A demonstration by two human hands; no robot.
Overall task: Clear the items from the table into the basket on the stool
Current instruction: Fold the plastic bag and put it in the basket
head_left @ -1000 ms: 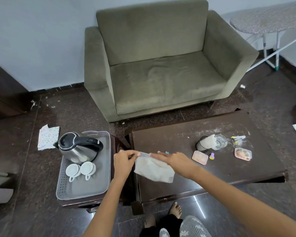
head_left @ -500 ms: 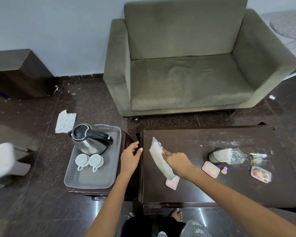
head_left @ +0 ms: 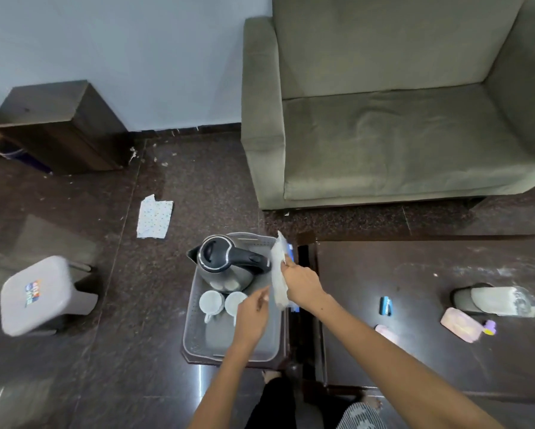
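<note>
Over the right edge of the grey basket (head_left: 195, 332), right hand (head_left: 301, 284) clamped on a pale plastic pouch (head_left: 278, 270), pouch held upright and edge-on, its lower end near the basket's right rim. Left hand (head_left: 252, 314) just beside the pouch's lower end, fingers loosely extended toward it, grip apart and holding nothing. Inside the basket: a steel electric kettle (head_left: 226, 263) with black lid and handle at the far end, two white cups (head_left: 212, 303) just in front of it, touching or nearly so. Basket resting on a dark stool (head_left: 198, 360), only edges showing. To the right, on the dark desk (head_left: 414, 351): a small blue object (head_left: 386, 305), a pink flat item (head_left: 460, 324), a tiny purple piece (head_left: 489, 326), a toppled container (head_left: 492, 301) blurred at the frame edge, another pink item (head_left: 383, 331) partly hidden by the right forearm. On the floor: a patterned paper scrap (head_left: 154, 216) and a grey plastic stool (head_left: 40, 294) well to the left. Behind, an olive sofa (head_left: 399, 134).
</note>
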